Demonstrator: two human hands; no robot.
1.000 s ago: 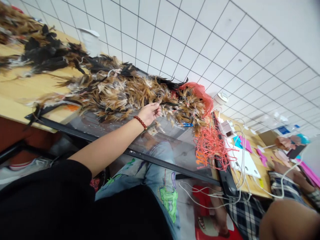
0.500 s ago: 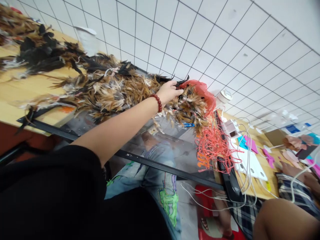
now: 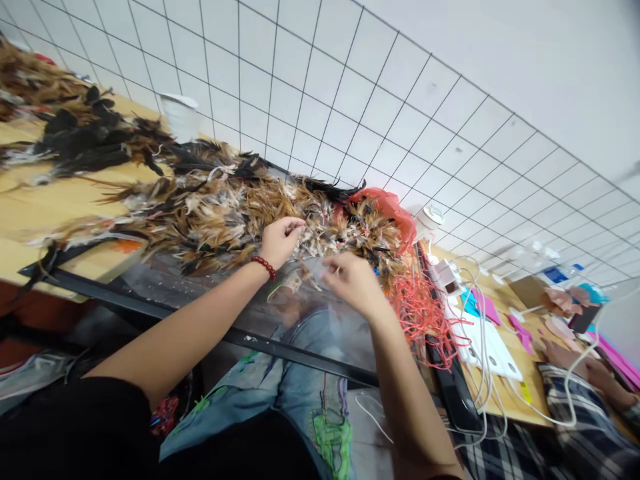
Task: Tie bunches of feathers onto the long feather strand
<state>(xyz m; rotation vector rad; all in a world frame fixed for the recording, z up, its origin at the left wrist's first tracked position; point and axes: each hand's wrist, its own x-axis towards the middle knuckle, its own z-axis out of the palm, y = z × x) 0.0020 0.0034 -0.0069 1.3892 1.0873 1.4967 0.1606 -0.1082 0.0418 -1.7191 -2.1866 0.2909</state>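
My left hand, a red bead bracelet at its wrist, is over the front of a heap of brown and cream feathers. Its thumb and fingers are pinched together; whatever is between them is too small to make out. Facing it from the right, my right hand is above the glass tabletop, close to the feathers' front edge. Motion blurs its curled fingers, so its grip is unclear. Small pale feathers lie between and below the hands.
A red plastic bag sits behind the feathers' right end. Tangled orange-red cord lies near a power strip and white cables. A wire grid stands at the back. Another person's plaid clothing shows at right.
My left hand has drawn back from the red bag, toward me and left, and its fingers have closed. My right hand has come into view. The camera's view has shifted.
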